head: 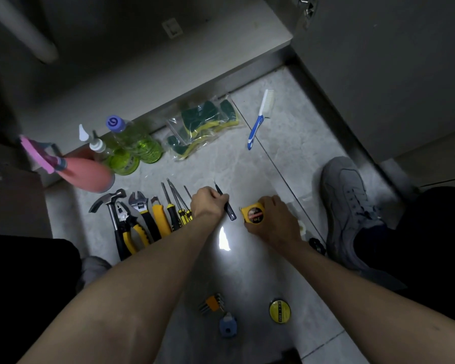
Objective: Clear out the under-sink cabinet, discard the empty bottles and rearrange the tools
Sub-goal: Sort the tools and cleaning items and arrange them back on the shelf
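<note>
**Tools lined up on a tiled floor before an open cabinet**

Seen from above, a pale tiled floor [247,166] carries everything. At its far left edge lies a pink spray bottle [87,174], with two green bottles [134,148] just beside it against the cabinet base. Nearer, a row of tools runs rightward: hammer [111,206], pliers [128,227], adjustable wrench [141,206], yellow utility knife [160,219], then several screwdrivers [172,214]. The left hand [208,203] closes the row, its fingers curled round a slim dark pointed tool [227,206]. Just right of it, the right hand [273,219] grips a yellow tape measure [255,213] resting on the floor. Farther back lie a bag of sponges [202,124] and a blue-handled brush [260,119]. Near the viewer sit hex keys [212,303], a small blue item [228,327] and a round yellow-and-black case [279,310]. A grey shoe [350,206] stands at the right.
</note>
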### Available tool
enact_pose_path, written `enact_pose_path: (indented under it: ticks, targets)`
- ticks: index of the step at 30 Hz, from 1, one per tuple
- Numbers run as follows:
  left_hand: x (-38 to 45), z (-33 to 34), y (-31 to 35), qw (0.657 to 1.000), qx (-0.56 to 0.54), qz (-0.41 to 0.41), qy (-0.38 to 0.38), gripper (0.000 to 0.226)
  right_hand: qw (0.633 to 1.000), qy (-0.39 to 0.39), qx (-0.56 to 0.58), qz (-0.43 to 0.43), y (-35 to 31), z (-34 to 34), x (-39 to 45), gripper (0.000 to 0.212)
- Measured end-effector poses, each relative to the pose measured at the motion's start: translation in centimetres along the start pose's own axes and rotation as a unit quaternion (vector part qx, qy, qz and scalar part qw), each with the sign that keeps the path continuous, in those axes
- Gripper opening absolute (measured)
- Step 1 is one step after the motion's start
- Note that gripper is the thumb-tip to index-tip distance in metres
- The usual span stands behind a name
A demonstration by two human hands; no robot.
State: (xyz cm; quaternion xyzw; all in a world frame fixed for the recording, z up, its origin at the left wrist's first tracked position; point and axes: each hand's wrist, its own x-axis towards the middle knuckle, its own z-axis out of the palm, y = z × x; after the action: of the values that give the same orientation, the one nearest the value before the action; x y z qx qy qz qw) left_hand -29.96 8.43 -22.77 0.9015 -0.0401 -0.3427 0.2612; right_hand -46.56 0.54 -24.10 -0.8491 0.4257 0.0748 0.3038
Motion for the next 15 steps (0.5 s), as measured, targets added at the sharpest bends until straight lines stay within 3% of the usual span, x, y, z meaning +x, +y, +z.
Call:
enact_pose_path:
  ticks: [3,7,15]
  targets:
    - [-0.9,-1.7,0.1,0.999,-0.015,0.005,0.033,0.019,0.999,0.025,0.029,0.006,-1.6,-0.8,1.5,0.064]
    - [-1.6,-5.5,-1.6,0.997,0.045,0.041,0.047,0.025,0.995,0.044,0.079,-0.03,-6.0,-1.3,5.6,0.064]
    - [-5.7,-10.0,-7.5,0.999,0.042,0.022,0.024,0.018,0.984,0.023,-0.058,-0.167,-12.6,3.1,10.6,0.068]
